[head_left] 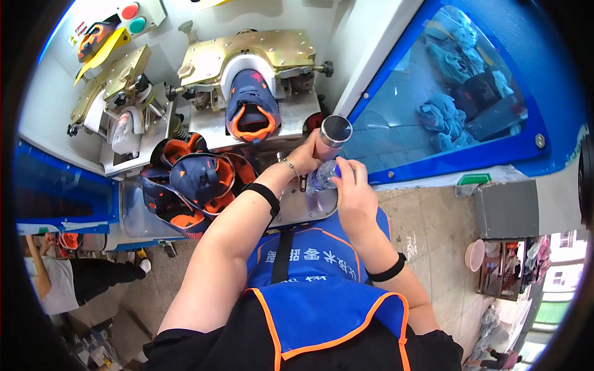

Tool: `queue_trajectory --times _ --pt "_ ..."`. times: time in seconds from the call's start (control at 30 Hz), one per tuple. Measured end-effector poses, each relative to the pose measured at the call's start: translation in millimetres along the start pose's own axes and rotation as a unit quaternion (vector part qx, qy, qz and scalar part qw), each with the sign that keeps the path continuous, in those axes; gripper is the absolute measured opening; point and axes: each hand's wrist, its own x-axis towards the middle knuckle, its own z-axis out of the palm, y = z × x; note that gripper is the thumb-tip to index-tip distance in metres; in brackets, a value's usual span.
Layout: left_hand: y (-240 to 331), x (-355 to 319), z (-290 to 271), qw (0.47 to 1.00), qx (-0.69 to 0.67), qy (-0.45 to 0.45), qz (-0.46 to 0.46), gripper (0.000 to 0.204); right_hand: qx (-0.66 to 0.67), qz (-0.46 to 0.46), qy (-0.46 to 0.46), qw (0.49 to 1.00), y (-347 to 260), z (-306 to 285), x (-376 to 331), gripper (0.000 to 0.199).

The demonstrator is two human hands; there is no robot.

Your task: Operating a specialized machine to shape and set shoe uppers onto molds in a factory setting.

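My left hand (303,157) is wrapped round an open steel tumbler (336,131) at the machine's front right; its mouth faces up toward me. Just below it, the fingers of my right hand (359,201) close on the top end of a clear plastic bottle (320,179), where some blue shows. The bottle sits close above the metal ledge (297,207); whether it rests there I cannot tell. A dark blue shoe with an orange lining (252,111) sits in the machine's brass-coloured press (266,49), apart from both hands.
Several similar shoe uppers (198,179) lie piled left of my left forearm. A second press station (124,93) stands at the left, with red and green buttons (137,25) above. A blue-framed window panel (396,111) borders the right. Another person (80,278) is at far left.
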Motion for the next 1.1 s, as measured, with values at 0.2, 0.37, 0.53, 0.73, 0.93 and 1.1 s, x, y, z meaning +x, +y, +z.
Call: queue_trajectory --times 0.2,0.37,0.53,0.73,0.93,1.1 --pt "-9.4 -13.8 -0.6 0.999 0.024 0.012 -0.044 0.084 -0.046 0.040 -0.021 0.998 -20.5 -7.8 11.9 0.042" --pt "-21.1 -77.8 30.7 0.963 0.091 0.246 0.054 0.070 0.023 -0.065 0.053 0.996 -35.6 -27.1 8.9 0.047" --pt "-13.8 -202.3 21.3 0.969 0.113 0.219 -0.007 0.034 0.231 -0.228 -0.006 0.946 -53.8 -2.7 -4.1 0.031" --pt "-5.4 -313.9 -43.5 0.922 0.064 0.354 -0.143 0.012 0.215 -0.167 -0.043 0.961 -90.8 27.6 32.3 0.042" --pt "-36.5 -360.6 -105.8 0.909 0.035 0.399 -0.117 0.012 0.086 -0.089 -0.030 0.992 -116.7 80.5 80.1 0.039" --pt "-75.3 -398.9 -182.9 0.936 0.067 0.323 -0.125 0.010 0.105 0.003 0.101 0.989 -140.9 74.6 27.9 0.028"
